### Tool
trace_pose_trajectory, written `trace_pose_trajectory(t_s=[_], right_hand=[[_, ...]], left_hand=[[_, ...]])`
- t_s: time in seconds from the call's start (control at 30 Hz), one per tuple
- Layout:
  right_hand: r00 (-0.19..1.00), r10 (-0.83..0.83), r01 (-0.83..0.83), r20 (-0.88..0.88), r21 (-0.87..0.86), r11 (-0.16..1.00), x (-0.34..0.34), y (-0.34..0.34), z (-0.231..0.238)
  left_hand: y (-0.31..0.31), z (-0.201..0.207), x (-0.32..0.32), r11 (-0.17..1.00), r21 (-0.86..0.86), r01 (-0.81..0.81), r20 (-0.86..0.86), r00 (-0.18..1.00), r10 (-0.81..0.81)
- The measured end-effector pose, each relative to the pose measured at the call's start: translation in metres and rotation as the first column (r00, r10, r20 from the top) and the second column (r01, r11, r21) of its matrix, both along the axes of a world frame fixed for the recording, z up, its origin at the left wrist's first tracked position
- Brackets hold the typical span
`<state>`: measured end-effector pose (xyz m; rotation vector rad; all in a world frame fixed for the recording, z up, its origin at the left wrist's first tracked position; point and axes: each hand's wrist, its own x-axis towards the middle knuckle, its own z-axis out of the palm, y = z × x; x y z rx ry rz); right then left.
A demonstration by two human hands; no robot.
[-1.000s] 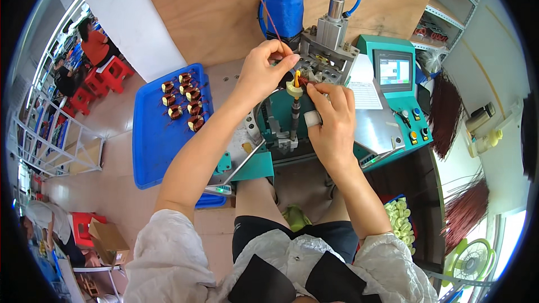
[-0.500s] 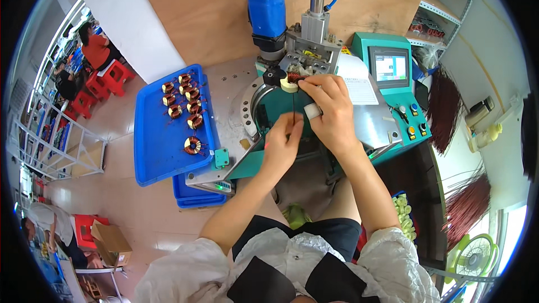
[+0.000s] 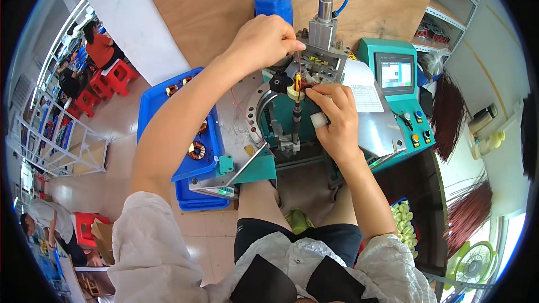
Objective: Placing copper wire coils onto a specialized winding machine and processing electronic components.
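Note:
A pale yellow ring core (image 3: 293, 94), partly wound with copper wire, sits in the winding machine (image 3: 323, 36). My left hand (image 3: 264, 39) is raised above and behind it, thumb and fingers pinched on a reddish-brown copper wire (image 3: 300, 63) that runs up from the core. My right hand (image 3: 338, 116), with a white wrap on one finger, grips the core's right side between thumb and forefinger. From below, a dark upright rod (image 3: 296, 123) with a yellow tip reaches through the ring. A loose stretch of thin red wire hangs left of the core.
To the left, a blue tray (image 3: 147, 118) holds several wound ring coils (image 3: 196, 150), partly hidden by my left forearm. A green control box with a screen (image 3: 395, 72) and buttons stands at right. Wire bundles (image 3: 446, 115) hang beyond it. Other people sit far left.
My left hand has moved from below the core up and behind it, with the wire. The upright rod now stands through the ring. My right hand stays beside the core.

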<state>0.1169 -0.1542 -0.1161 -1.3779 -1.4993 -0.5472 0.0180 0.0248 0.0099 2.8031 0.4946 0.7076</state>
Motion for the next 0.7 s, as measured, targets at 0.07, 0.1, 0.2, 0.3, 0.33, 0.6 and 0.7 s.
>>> trace_pose_trajectory(t_s=[0.07,0.1,0.2,0.3,0.33,0.6,0.7], right_hand=[[1.000,-0.015,0.015,0.008,-0.005,1.000,0.000,-0.003,0.002],[1.000,-0.026,0.026,0.008,-0.007,1.000,-0.002,-0.005,0.000],[0.996,-0.077,0.079,-0.053,0.049,0.996,-0.010,-0.011,-0.009],[0.892,-0.019,0.049,-0.452,0.055,0.997,-0.033,-0.019,-0.047],[0.840,-0.022,-0.008,-0.542,-0.054,0.999,-0.041,-0.013,-0.064],[0.856,0.180,-0.387,-0.485,-0.370,0.845,-0.088,-0.046,-0.046],[0.973,0.074,-0.151,-0.219,-0.355,0.922,-0.058,-0.034,0.025]], left_hand=[[0.010,-0.010,0.004,0.998,-0.039,-0.044,-0.131,0.991,0.039],[0.012,-0.015,-0.005,0.986,-0.140,-0.093,-0.126,0.989,0.076],[-0.003,-0.048,-0.031,0.988,-0.154,-0.025,0.106,0.993,0.041],[-0.048,-0.027,-0.064,0.961,-0.240,-0.134,-0.067,0.990,0.122],[-0.053,-0.028,-0.075,0.959,-0.244,-0.146,-0.035,0.989,0.141],[-0.084,-0.060,-0.114,0.918,-0.396,0.020,0.311,0.944,0.114],[-0.088,-0.084,-0.115,0.853,-0.520,0.042,0.354,0.919,0.170]])
